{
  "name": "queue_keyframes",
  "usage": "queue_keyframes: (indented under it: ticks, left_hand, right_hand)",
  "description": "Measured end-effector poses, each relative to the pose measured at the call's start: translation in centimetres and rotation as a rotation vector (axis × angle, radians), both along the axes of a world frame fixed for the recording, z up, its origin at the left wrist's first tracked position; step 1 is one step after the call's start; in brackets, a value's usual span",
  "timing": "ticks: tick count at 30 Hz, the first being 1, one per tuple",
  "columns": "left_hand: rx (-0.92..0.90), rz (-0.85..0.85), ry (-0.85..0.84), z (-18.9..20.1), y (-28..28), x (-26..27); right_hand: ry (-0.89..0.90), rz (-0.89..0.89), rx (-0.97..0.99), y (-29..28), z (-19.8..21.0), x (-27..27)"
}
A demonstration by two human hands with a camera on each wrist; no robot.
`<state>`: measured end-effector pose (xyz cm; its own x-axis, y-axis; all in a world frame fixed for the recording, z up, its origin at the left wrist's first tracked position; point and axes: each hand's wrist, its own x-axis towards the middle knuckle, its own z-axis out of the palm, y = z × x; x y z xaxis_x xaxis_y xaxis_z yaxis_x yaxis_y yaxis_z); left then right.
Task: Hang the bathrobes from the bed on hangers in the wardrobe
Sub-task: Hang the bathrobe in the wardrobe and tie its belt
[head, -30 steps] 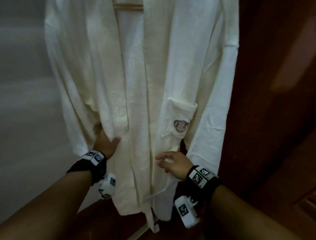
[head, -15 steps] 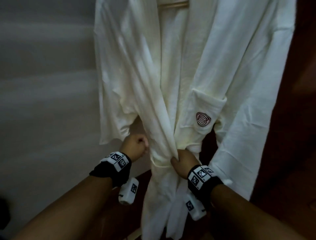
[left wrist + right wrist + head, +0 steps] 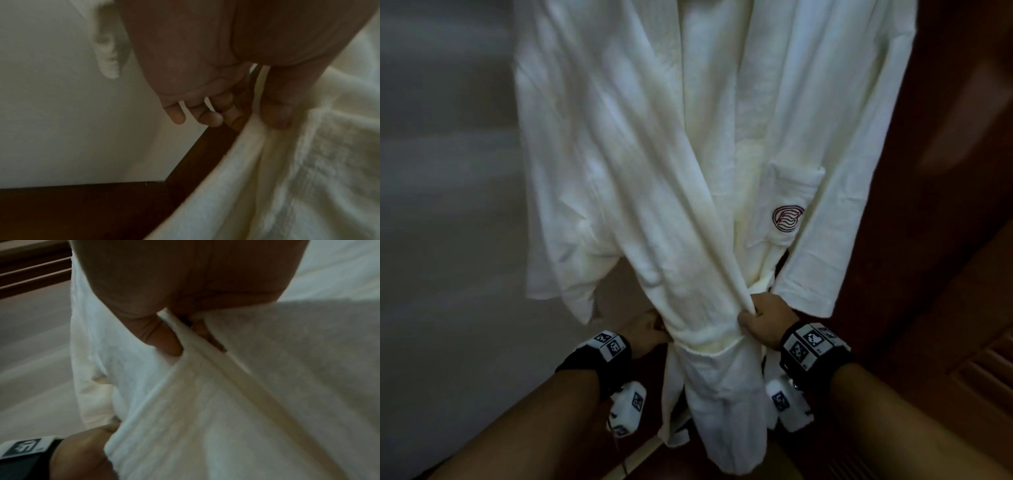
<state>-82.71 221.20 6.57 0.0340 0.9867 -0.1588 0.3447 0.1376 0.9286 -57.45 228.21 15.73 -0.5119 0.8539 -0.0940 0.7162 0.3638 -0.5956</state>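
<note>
A white bathrobe (image 3: 688, 144) hangs in front of me, with a red logo on its chest pocket (image 3: 787, 219); its top and the hanger are out of the picture. My left hand (image 3: 650, 330) grips the gathered cloth at the waist from the left, thumb pressed on the fabric (image 3: 277, 116). My right hand (image 3: 763, 317) pinches the folded front edge of the robe (image 3: 205, 386) from the right, fingers curled into it (image 3: 166, 344). Between both hands the robe is drawn in tight at the waist.
A pale wall (image 3: 448, 205) stands to the left. Dark wooden wardrobe panels (image 3: 945, 171) fill the right side, with slats (image 3: 989, 370) at the lower right. A dark wooden ledge (image 3: 102, 211) runs below the robe.
The robe's two front panels, first hanging apart, are now wrapped across each other and bunched at the waist. Both hands went from touching the cloth to gripping it. The hanger bar has left the view.
</note>
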Motion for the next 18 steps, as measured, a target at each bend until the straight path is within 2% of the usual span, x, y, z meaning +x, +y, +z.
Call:
queue_keyframes:
  ticks: [3,5,8,10,13,14,18]
  left_hand:
    - [0.022,0.02,0.018,0.4,-0.5,-0.5]
    - [0.088,0.116,0.13,0.6,-0.8,-1.6]
    - [0.075,0.346,0.218,1.6,-2.0,-4.3]
    - [0.072,0.347,0.24,2.2,-3.2,-6.1]
    - [0.044,0.326,0.137,3.2,-5.0,-8.0]
    - [0.044,0.327,0.163,3.5,-5.5,-8.6]
    - [0.13,0.363,0.543,3.4,-6.5,-10.8]
  right_hand:
    - [-0.009,-0.05,0.047,0.2,-0.2,0.1]
    - [-0.01,-0.09,0.071,0.3,-0.4,-0.1]
    - [0.016,-0.151,0.097,0.8,-0.2,-0.2]
    - [0.018,-0.16,0.093,1.3,-0.1,-0.3]
    - [-0.014,-0.143,0.111,1.6,-0.4,-1.0]
    - [-0.023,-0.138,0.114,1.6,-0.5,-1.4]
    - [-0.042,-0.125,0.106,1.7,-0.6,-2.7]
